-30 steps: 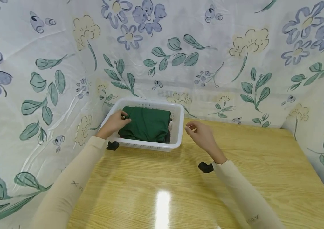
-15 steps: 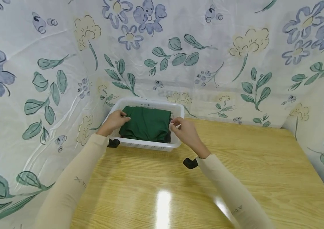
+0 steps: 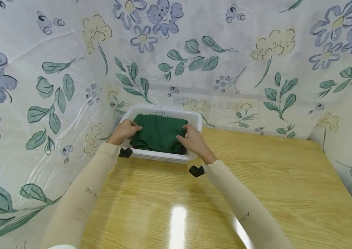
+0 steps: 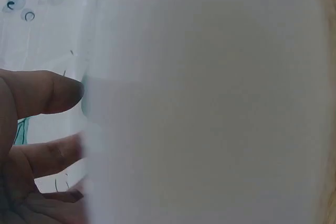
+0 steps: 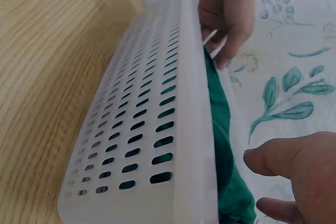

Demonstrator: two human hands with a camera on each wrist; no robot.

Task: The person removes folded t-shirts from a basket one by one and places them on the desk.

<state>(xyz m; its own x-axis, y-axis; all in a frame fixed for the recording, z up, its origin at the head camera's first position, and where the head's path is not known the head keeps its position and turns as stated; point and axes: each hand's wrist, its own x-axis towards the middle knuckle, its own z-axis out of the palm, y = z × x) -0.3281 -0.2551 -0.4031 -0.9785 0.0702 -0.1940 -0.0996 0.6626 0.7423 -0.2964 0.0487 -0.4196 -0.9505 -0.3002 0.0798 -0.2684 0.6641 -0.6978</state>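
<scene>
A folded dark green cloth (image 3: pixel 161 133) lies on top of the pile in a white plastic basket (image 3: pixel 160 157). My left hand (image 3: pixel 124 131) reaches over the basket's left side, its fingertips at the cloth's left edge. In the left wrist view, thumb (image 4: pixel 63 95) and fingers stand apart, their tips partly hidden behind the basket wall (image 4: pixel 210 98). At the cloth's right edge is my right hand (image 3: pixel 193 138), with thumb and forefinger spread. The right wrist view has its thumb (image 5: pixel 273 156) just apart from the green cloth (image 5: pixel 223 124); whether other fingertips touch it is hidden.
The basket stands on a wooden table (image 3: pixel 272 180), towards the back left. Floral fabric (image 3: pixel 225 69) hangs behind it and along the left side, close to the basket. Dark material shows a little beneath the cloth at its right end.
My right hand has moved left from outside the basket, over its right rim, to the cloth's right edge. My left hand has stayed nearly in place.
</scene>
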